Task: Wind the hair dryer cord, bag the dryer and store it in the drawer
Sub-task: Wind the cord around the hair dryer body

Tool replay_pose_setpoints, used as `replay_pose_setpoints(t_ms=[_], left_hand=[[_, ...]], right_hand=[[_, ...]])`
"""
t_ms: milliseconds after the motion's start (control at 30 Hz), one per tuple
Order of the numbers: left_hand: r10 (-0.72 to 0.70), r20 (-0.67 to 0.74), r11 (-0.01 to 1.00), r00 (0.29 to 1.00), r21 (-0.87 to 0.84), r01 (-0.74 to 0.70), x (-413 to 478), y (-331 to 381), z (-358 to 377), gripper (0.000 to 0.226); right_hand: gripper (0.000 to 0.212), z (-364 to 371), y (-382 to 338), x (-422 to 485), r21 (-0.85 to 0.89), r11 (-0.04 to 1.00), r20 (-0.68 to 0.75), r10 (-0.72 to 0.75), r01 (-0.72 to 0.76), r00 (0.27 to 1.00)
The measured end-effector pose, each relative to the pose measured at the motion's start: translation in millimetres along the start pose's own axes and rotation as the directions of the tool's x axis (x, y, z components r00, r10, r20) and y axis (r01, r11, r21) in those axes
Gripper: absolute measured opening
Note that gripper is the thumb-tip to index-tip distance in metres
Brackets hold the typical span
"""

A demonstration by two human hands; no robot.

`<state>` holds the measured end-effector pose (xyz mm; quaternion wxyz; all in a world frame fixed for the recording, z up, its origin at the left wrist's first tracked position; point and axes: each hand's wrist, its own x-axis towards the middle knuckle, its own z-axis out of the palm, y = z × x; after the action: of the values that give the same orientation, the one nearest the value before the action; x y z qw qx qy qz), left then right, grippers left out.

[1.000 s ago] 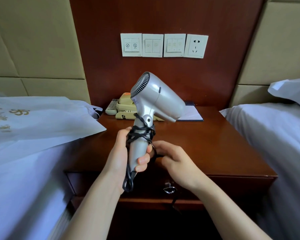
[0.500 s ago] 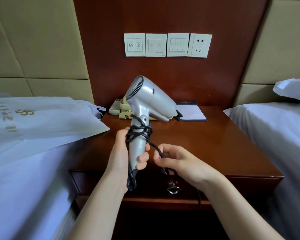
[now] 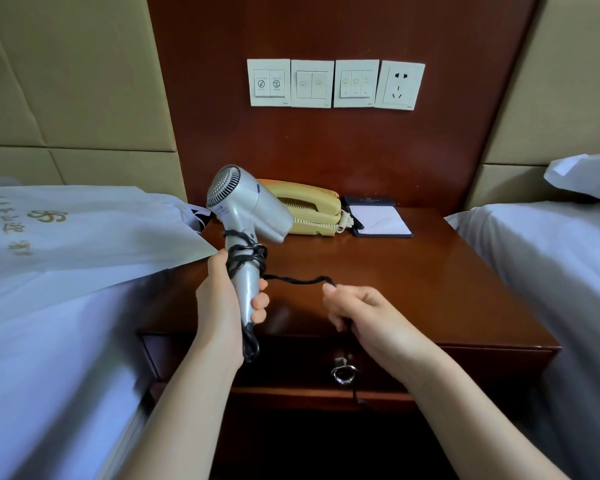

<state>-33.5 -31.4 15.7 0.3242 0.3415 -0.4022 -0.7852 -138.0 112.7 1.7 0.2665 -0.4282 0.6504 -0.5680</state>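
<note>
"Watching that black twisted cord point(image 3: 291, 280), are you? What do you reckon goes wrong?"

"The turns. They sit bunched in a loose tangle high on the handle of the silver plastic hair dryer point(image 3: 248, 209), just under the hinge. If the next wrap goes on slack, I'd guess the bundle slides down or springs apart. A loop also dangles below the butt of the handle."

"And the hands?"

"The left hand point(image 3: 219, 299) has its fingers curled tight round the lower handle and holds the dryer up over the front left of the dark red-brown wooden nightstand point(image 3: 413, 289). The right hand point(image 3: 361, 313) pinches the cord between thumb and curled fingers, off to the right, with the span between them nearly taut."

"The tail?"

"It drops from that hand past the closed drawer front point(image 3: 257, 358), close by the metal ring pull point(image 3: 343, 374). It could snag there, I think."

"Which way does the dryer point?"

"The handle stands nearly upright, its top leaning left. The barrel runs from the grille at upper left to the nozzle at lower right, aimed towards the yellow telephone point(image 3: 305, 209). A careless swing might clip it."
</note>
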Motion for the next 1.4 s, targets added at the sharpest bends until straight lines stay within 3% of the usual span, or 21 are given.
replay_pose_setpoints(t_ms=[67,133,167,233,300,400,467,600,700,767,833,900,967,1067,1167,1267,1400], left_hand=[[0.028,-0.021,0.999,0.999,0.038,-0.027,-3,3,0,0.042],[0.113,-0.066,0.986,0.991,0.128,-0.104,-6,4,0,0.039],[0.187,-0.08,0.968,0.979,0.184,-0.17,-7,4,1,0.038],[0.35,-0.063,0.897,0.934,0.309,-0.316,-8,3,-1,0.037],[0.486,-0.005,0.789,0.874,0.432,-0.437,-8,2,-3,0.036],[0.635,0.151,0.538,0.758,0.618,-0.574,-9,1,-4,0.03],[0.628,0.286,0.384,0.724,0.695,-0.607,-12,-1,-1,0.028],[0.497,0.449,0.193,0.742,0.777,-0.6,-19,-9,6,0.032],[0.427,0.521,0.121,0.74,0.778,-0.617,-27,-7,9,0.03],[0.388,0.572,0.031,0.722,0.775,-0.631,-34,-6,12,0.03],[0.328,0.62,-0.058,0.713,0.766,-0.64,-43,-7,16,0.036],[0.269,0.644,-0.126,0.717,0.761,-0.636,-47,-11,19,0.049],[0.244,0.654,-0.142,0.716,0.754,-0.641,-46,-12,21,0.058],[0.252,0.639,-0.099,0.726,0.764,-0.638,-43,-10,20,0.05],[0.296,0.629,-0.128,0.718,0.772,-0.623,-42,-10,19,0.044],[0.328,0.593,-0.184,0.735,0.803,-0.566,-40,-9,17,0.042],[0.328,0.598,-0.287,0.732,0.801,-0.526,-36,-11,8,0.042]], right_hand=[[0.048,-2,-7,-1,0.003,1.0,-0.02,0.03,-0.03,0.999],[0.048,-4,-18,-5,-0.177,0.984,0.003,-0.013,0.013,1.0],[0.048,-3,-23,-6,-0.366,0.927,0.014,-0.084,0.083,0.996],[0.048,3,-33,-10,-0.691,0.69,0.106,-0.202,0.218,0.974],[0.046,5,-44,-13,-0.812,0.506,0.153,-0.298,0.292,0.942],[0.039,-6,-55,-12,-0.858,0.41,0.126,-0.415,0.309,0.901],[0.037,-12,-58,-12,-0.873,0.365,0.129,-0.466,0.323,0.876],[0.033,-15,-57,-11,-0.927,0.267,0.105,-0.494,0.265,0.863],[0.024,-21,-63,-12,-0.927,0.303,0.045,-0.496,0.222,0.867],[0.025,-26,-71,-14,-0.907,0.38,-0.015,-0.461,0.182,0.887],[0.03,-29,-76,-15,-0.887,0.445,-0.063,-0.376,0.121,0.924],[0.03,-28,-77,-15,-0.898,0.429,-0.063,-0.353,0.102,0.933],[0.031,-22,-79,-16,-0.897,0.42,-0.028,-0.366,0.138,0.93],[0.035,-17,-85,-20,-0.866,0.46,0.005,-0.387,0.198,0.922],[0.031,-21,-87,-19,-0.788,0.575,-0.007,-0.363,0.218,0.932],[0.025,-27,-85,-18,-0.654,0.73,0.017,-0.245,0.196,0.969],[0.028,-29,-79,-18,-0.576,0.804,0.147,-0.079,0.15,0.986]])
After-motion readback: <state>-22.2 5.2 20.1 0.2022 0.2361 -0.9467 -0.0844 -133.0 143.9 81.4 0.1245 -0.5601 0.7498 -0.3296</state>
